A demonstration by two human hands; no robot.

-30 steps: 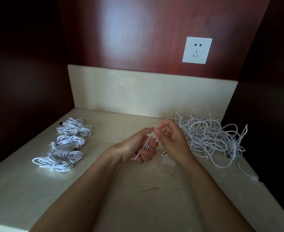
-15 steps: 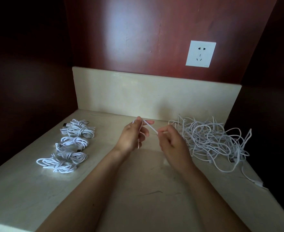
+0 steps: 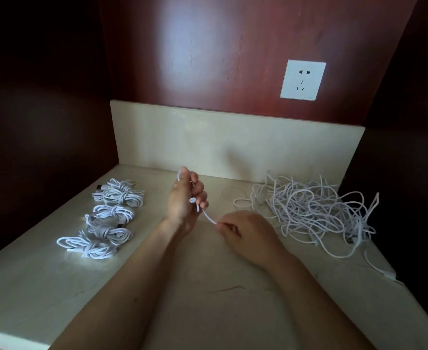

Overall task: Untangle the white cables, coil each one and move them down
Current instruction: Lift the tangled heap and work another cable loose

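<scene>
- Wood panel wall (image 3: 207, 59): dark red-brown, smooth with a dull sheen; one back face carries the wall socket (image 3: 303, 80), and darker side faces stand to the left and right of it.
- Countertop (image 3: 207, 299): one flat slab of cream, marble-like stone with faint thin veins, spreading out below the socket.
- Backsplash (image 3: 207, 142): one upright strip of the same pale stone, directly under the socket.
- Tangled pile of white cables (image 3: 313, 210): one loose, springy heap of thin round cords, lying on the stone below the socket, slightly to its right.
- Coiled bundles (image 3: 111, 215): white cables knotted into small ovals, in a row well to the socket's lower left. I count four or five, as the far ones overlap.
- Left hand (image 3: 182, 203): raised below and left of the socket, fingers curled round loops of the white cable (image 3: 207, 216).
- Right hand (image 3: 248, 236): lower, below the socket and just to its left, thumb and forefinger pinching the same cable.
- Socket: one white square plastic plate with dark slots.
- Held cable: one short, gently curved stretch spans the two hands.
</scene>
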